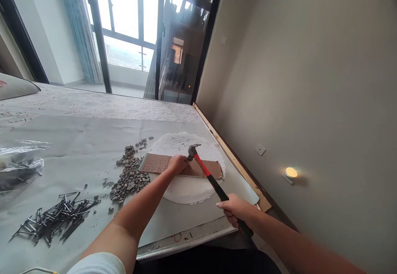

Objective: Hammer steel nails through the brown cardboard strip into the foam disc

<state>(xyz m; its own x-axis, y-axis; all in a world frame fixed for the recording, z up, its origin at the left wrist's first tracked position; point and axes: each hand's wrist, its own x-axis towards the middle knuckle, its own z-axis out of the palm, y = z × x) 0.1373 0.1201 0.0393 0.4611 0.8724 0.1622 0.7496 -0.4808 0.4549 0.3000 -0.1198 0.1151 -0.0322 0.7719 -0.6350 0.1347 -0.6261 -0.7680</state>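
Note:
A claw hammer [202,165] with a red and black handle is gripped low on its handle by my right hand [235,211]. Its metal head is right beside the fingers of my left hand [178,164]. Those fingers are closed in a pinch over a brown board [156,163] dotted with rows of small holes; whatever they hold is hidden. Underneath the board lies a round white foam-like disc [186,193] with a rough, pitted surface. Grey gravel [132,181] is heaped at the board's left end.
Long dark nails [58,218] lie in a loose pile at the lower left. Behind them is a clear plastic bag [21,168]. A wooden strip [223,143] runs along the right edge, by a wall [297,79] with a lit night light [291,173]. Glass doors [130,30] stand beyond.

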